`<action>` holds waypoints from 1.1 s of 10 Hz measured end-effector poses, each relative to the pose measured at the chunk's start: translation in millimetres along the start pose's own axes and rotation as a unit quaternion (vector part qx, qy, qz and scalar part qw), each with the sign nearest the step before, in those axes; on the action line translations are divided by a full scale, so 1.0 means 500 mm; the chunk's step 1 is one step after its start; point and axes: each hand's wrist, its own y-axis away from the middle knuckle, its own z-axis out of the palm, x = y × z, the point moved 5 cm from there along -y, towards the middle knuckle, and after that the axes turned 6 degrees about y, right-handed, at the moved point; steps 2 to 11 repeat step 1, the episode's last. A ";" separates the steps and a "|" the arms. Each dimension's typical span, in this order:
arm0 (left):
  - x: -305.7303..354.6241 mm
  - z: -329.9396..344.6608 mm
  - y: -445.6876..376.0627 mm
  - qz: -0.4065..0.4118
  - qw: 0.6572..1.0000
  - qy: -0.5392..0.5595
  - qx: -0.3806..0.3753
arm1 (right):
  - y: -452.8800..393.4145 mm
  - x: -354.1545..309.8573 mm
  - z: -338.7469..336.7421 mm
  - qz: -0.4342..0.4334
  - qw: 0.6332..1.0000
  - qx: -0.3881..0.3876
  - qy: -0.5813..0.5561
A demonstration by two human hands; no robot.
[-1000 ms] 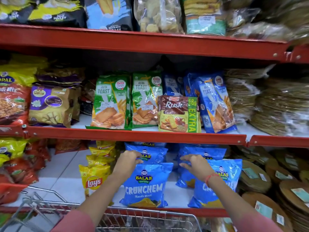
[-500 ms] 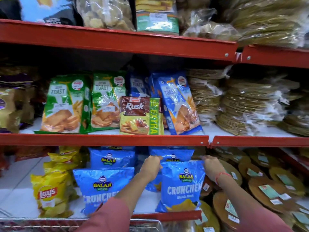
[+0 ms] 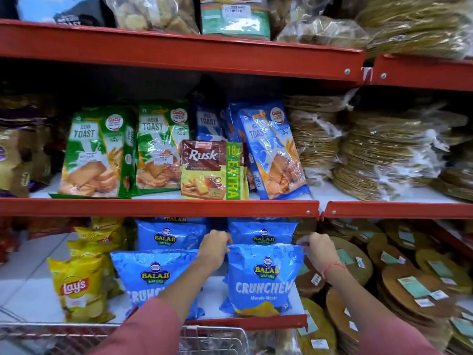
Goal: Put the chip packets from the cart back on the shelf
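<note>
While both hands' grip pinches packet (image 3: 263,278) corners | left hand (image 3: 213,248) | right hand (image 3: 318,252) fingertips hidden

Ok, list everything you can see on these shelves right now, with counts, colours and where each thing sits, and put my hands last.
Balaji Crunchem packet: one, blue, bottom shelf front right, held at its top corners.
Second Crunchem packet: one, blue, bottom shelf, left of the first.
Rear Balaji packets: at least two, blue, behind the front ones.
Lay's packets: several, yellow, bottom shelf left; exact count unclear.
Jeera Toast packs: two, green, middle shelf.
Rusk pack: one, brown and yellow, middle shelf centre.
Milk Toast packs: at least two, blue, right of the Rusk.
Flatbread stacks: many, tan, right side.
Cart: one, metal wire, bottom edge.
Shelf rails: red.
Left hand: gripping the packet's top left corner.
Right hand: gripping its top right corner.
</note>
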 end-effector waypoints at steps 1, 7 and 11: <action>0.010 -0.004 0.008 -0.003 1.000 -0.007 -0.009 | 0.010 -0.003 -0.010 0.017 1.000 0.009 -0.014; 0.010 -0.004 0.008 -0.003 1.000 -0.007 -0.009 | 0.010 -0.003 -0.010 0.017 1.000 0.009 -0.014; 0.010 -0.004 0.008 -0.003 1.000 -0.007 -0.009 | 0.010 -0.003 -0.010 0.017 1.000 0.009 -0.014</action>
